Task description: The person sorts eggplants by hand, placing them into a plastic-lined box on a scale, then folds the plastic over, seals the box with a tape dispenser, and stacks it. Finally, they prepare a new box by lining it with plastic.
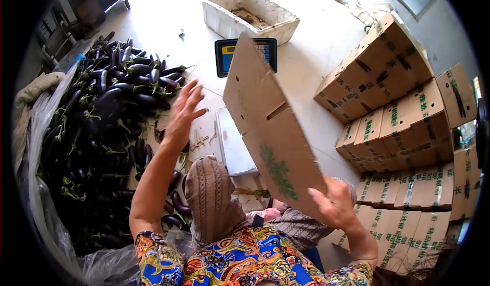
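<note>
My right hand (336, 203) grips the lower edge of a flattened cardboard box (278, 133), which is tilted up in front of me. A slot and a green printed plant show on its face. To the left, my left hand (185, 112) is raised with its fingers spread and nothing in it, between the cardboard and a big heap of dark purple eggplants (109, 107). Behind the cardboard stands a weighing scale; its blue display (222, 58) and part of its pale platform (232, 148) show, the rest being covered.
A white foam box (217, 19) with brownish scraps inside stands beyond the scale. Cardboard boxes (403, 127) with green print are stacked along the right. Clear plastic sheeting (38, 184) borders the eggplants on the left. Dry stems (201, 142) litter the floor.
</note>
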Motion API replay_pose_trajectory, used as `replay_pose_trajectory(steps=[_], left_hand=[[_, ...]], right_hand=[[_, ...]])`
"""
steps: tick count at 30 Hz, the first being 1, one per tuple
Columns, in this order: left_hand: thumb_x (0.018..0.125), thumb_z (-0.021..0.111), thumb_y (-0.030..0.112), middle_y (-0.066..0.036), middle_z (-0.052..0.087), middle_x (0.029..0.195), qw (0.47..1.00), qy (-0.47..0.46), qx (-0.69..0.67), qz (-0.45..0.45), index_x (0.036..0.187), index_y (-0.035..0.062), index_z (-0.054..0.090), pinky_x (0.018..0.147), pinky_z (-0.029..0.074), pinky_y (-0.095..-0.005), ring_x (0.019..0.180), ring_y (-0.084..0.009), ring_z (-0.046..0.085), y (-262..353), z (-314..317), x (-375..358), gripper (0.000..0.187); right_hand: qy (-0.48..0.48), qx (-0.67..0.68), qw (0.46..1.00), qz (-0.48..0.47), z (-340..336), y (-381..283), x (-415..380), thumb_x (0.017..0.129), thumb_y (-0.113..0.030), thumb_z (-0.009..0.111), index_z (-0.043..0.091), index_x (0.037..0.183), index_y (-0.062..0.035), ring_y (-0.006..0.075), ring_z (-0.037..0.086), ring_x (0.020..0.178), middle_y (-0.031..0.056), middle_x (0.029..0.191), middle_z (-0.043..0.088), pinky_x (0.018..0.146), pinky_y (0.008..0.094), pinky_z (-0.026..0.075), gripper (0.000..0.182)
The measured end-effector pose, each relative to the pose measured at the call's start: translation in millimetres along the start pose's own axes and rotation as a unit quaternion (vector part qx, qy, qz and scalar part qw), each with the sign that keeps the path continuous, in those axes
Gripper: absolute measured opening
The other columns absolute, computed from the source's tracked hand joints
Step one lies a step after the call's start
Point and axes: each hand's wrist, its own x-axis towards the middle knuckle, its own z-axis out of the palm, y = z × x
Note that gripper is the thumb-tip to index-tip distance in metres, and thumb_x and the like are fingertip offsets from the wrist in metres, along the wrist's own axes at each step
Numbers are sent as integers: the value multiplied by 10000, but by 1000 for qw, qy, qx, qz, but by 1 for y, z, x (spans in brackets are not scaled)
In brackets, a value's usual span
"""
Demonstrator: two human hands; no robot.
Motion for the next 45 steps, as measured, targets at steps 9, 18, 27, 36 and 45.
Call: replay_pose_trajectory(steps=[9,18,27,36,45], left_hand=[[795,684,660,-232,267,1553,984,-3,177,-18,1566,44,99,1037,458,-473,1355,-346,426,-26,58,68,1147],[824,715,372,-189,513,1392,995,-94,24,5,1517,49,300,943,516,-367,1176,-253,576,-18,21,54,870],[739,540,55,-248,631,1126,847,-137,477,188,1335,2,540,902,515,-408,983,-333,655,24,11,36,598],[884,642,549,-264,335,1504,812,-274,504,111,1541,75,266,1156,305,-463,1425,-412,291,1,40,27,893],[668,850,226,-108,412,1478,776,-344,505,157,1361,192,586,1117,378,-456,1292,-377,397,-15,16,40,742]], right_hand=[[-59,63,996,-24,75,19,33,978,-436,511,476,1364,59,420,526,1229,307,1304,537,1047,434,412,628],[-93,285,952,58,50,66,64,1031,-431,480,593,1219,87,231,597,1098,211,1132,658,1103,360,354,562],[258,-106,960,6,9,83,115,958,-154,526,555,843,18,327,585,598,190,662,570,581,443,448,208],[188,-78,917,-344,83,66,177,796,-84,749,477,1371,-34,370,482,1211,175,1409,464,1028,442,422,637],[60,-201,902,-378,116,92,191,797,-165,733,383,1482,-159,319,392,1352,86,1576,311,1014,456,396,769]])
